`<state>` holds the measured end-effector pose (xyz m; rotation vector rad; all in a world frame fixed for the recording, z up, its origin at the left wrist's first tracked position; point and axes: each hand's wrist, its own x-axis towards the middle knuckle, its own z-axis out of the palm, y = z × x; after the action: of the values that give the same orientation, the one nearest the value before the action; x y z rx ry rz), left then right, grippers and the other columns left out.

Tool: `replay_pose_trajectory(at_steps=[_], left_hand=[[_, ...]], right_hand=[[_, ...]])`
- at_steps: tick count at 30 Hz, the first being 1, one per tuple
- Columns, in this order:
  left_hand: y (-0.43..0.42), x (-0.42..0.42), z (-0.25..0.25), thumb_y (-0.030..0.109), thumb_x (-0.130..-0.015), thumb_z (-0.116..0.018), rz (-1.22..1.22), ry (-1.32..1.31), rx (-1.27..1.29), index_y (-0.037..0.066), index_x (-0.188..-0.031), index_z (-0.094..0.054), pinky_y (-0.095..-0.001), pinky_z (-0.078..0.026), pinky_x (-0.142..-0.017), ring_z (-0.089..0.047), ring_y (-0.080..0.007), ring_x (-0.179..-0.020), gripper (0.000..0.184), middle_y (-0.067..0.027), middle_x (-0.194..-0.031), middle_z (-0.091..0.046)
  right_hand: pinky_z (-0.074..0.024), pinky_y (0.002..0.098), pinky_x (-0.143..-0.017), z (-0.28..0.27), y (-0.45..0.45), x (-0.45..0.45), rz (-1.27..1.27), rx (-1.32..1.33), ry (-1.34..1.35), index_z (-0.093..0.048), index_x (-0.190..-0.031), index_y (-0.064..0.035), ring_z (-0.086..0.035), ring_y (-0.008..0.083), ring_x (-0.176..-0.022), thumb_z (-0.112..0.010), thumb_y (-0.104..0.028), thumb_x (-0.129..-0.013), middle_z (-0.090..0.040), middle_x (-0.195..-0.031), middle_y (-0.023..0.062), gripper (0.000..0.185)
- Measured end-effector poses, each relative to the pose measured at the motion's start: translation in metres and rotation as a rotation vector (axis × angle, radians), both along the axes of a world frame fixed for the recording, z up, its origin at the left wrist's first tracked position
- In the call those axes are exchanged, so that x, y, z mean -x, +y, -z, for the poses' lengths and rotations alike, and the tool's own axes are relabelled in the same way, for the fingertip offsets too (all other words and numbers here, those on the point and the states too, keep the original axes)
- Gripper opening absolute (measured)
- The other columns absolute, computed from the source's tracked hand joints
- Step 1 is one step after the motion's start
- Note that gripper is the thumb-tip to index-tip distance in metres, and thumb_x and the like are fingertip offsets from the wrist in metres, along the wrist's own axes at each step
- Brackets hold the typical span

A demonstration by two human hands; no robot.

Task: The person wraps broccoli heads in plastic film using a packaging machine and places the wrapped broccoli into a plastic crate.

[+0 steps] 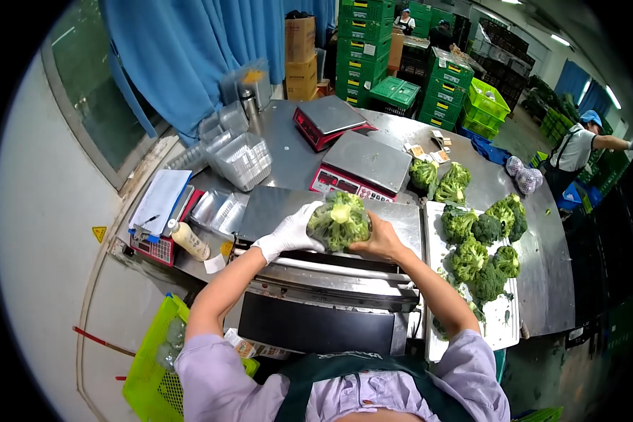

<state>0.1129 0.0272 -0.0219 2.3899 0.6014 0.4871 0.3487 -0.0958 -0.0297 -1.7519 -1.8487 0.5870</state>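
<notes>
A green broccoli head (339, 224) is held between my two hands above the metal wrapping machine (330, 281), its cut stem facing up. It looks covered by clear film or a clear tray, though the edges are hard to tell. My left hand (293, 231), in a white glove, presses the broccoli's left side. My bare right hand (382, 238) grips its right side. To the right, a white tray (501, 330) bears several broccoli heads (469, 258). Behind the broccoli stands a red scale with a grey plate (368, 160).
Clear plastic trays (240, 158) are stacked at the left, near a bottle (188, 239) and a clipboard (160, 200). Another scale (328, 114) is farther back. Green crates (364, 50) stand behind the table. A co-worker (575, 148) is at the far right. A lime basket (151, 359) sits lower left.
</notes>
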Motion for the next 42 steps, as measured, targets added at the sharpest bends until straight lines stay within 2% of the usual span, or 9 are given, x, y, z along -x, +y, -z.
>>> replay_pose_trajectory(at_steps=[11,18,22,26,30,31,34,37,42], left_hand=[[-0.129,0.056,-0.059,0.019,-0.069,-0.08,-0.099,-0.215,0.505,-0.002,-0.104,-0.059,-0.0264,-0.048,-0.081,-0.058,-0.0101,-0.089,0.046,-0.0084,-0.099,-0.065],[-0.205,0.097,-0.015,0.033,-0.089,-0.055,-0.475,0.377,1.793,0.005,-0.109,-0.06,-0.0174,-0.04,-0.043,-0.054,-0.0099,-0.052,0.035,-0.0049,-0.08,-0.062],[-0.183,0.103,0.045,0.06,-0.088,-0.037,-0.074,0.573,1.923,0.005,-0.095,-0.063,-0.0172,-0.041,-0.045,-0.055,-0.0093,-0.054,0.061,-0.0055,-0.071,-0.061],[-0.21,0.116,0.015,0.078,-0.081,-0.024,-0.293,0.417,1.553,0.007,-0.11,-0.058,-0.0266,-0.049,-0.061,-0.061,-0.0136,-0.068,0.084,-0.0086,-0.079,-0.065],[-0.242,0.151,0.008,0.08,-0.078,-0.018,-0.289,0.206,1.506,0.003,-0.103,-0.059,-0.0222,-0.044,-0.055,-0.056,-0.0111,-0.063,0.092,-0.0086,-0.08,-0.065],[-0.252,0.155,0.01,0.075,-0.083,-0.016,-0.312,0.234,1.405,0.005,-0.114,-0.053,-0.0198,-0.036,-0.049,-0.044,-0.0077,-0.052,0.085,-0.0059,-0.071,-0.06],[-0.27,0.153,-0.005,0.057,-0.093,-0.033,-0.552,0.122,1.203,0.001,-0.075,-0.061,-0.0221,-0.031,-0.045,-0.041,-0.0076,-0.047,0.065,-0.0006,-0.056,-0.052],[-0.252,0.147,0.014,0.021,-0.092,-0.053,-0.72,-0.227,0.246,0.003,-0.075,-0.057,-0.0319,-0.04,-0.046,-0.054,-0.0159,-0.049,0.025,-0.008,-0.056,-0.055],[-0.203,0.157,0.043,0.022,-0.087,-0.057,-0.732,0.053,-0.145,0.009,-0.075,-0.059,-0.0408,-0.043,-0.045,-0.056,-0.0321,-0.053,0.018,-0.0133,-0.057,-0.055]], right_hand=[[-0.0532,0.0333,-0.073,-0.041,-0.114,0.047,0.017,0.065,0.39,-0.045,-0.129,0.0016,-0.066,0.0205,-0.077,-0.081,-0.035,-0.062,-0.067,-0.085,0.0172,0.084],[-0.0438,0.016,-0.035,0.016,-0.178,0.079,0.002,1.292,1.006,-0.05,-0.118,0.0054,-0.056,0.0096,-0.043,-0.058,-0.048,-0.082,-0.063,-0.073,0.0157,0.065],[-0.0407,0.0126,-0.032,0.055,-0.167,0.073,-0.107,1.624,1.313,-0.047,-0.124,-0.0035,-0.055,0.0088,-0.044,-0.051,-0.053,-0.085,-0.063,-0.081,0.023,0.064],[-0.0499,0.0223,-0.052,0.034,-0.19,0.072,0.117,1.208,0.816,-0.052,-0.121,0.0001,-0.058,0.0132,-0.056,-0.05,-0.066,-0.082,-0.064,-0.085,0.0161,0.077],[-0.0454,0.0244,-0.073,0.041,-0.246,0.064,-0.033,0.757,1.01,-0.065,-0.098,-0.0001,-0.057,0.0094,-0.078,-0.05,-0.049,-0.091,-0.064,-0.082,0.0052,0.052],[-0.0449,0.023,-0.066,0.029,-0.252,0.07,-0.003,0.612,0.856,-0.065,-0.087,-0.0008,-0.057,0.0075,-0.073,-0.057,-0.039,-0.09,-0.063,-0.077,0.0032,0.039],[-0.0374,0.0205,-0.051,0.037,-0.27,0.089,0.307,0.455,0.929,-0.056,-0.067,-0.0039,-0.05,0.0039,-0.056,-0.061,-0.033,-0.089,-0.057,-0.059,-0.0011,0.036],[-0.0286,0.0219,-0.044,0.042,-0.259,0.084,0.54,0.297,0.941,-0.05,-0.056,-0.0085,-0.039,0.004,-0.046,-0.06,-0.031,-0.09,-0.047,-0.051,-0.0033,0.042],[-0.0219,0.0239,-0.039,0.061,-0.236,0.074,0.673,0.214,1.076,-0.043,-0.054,-0.0118,-0.033,0.0062,-0.041,-0.06,-0.029,-0.089,-0.04,-0.047,-0.0028,0.043]])
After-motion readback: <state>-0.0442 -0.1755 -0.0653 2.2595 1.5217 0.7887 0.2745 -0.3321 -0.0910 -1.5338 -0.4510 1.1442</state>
